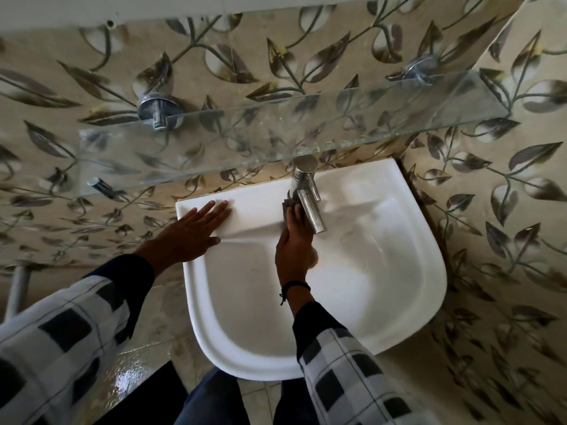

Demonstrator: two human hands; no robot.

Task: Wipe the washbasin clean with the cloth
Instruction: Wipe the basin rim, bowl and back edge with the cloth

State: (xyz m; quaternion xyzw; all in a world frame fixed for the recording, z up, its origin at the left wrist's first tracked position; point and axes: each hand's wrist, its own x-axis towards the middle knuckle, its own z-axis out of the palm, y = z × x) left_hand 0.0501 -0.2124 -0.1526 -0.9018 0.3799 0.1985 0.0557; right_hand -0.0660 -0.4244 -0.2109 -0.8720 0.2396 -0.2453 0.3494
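Leaf-patterned wall [506, 210] behind and to the right. Glass shelf [276, 133] fixed across it on metal brackets, above the basin. White washbasin [429, 271] set in the corner below. Left hand [190, 231] lies flat on the basin's rear left ledge, fingers straight and spread, grasping nothing. Right hand [293, 243] reaches over the bowl to the rear ledge, fingers curled on the cloth. Metal tap [310, 204] just right of those fingers (spout pointing toward the viewer). Dark cloth [288, 205], mostly hidden under the fingertips, pressed to the ledge at the tap's base.
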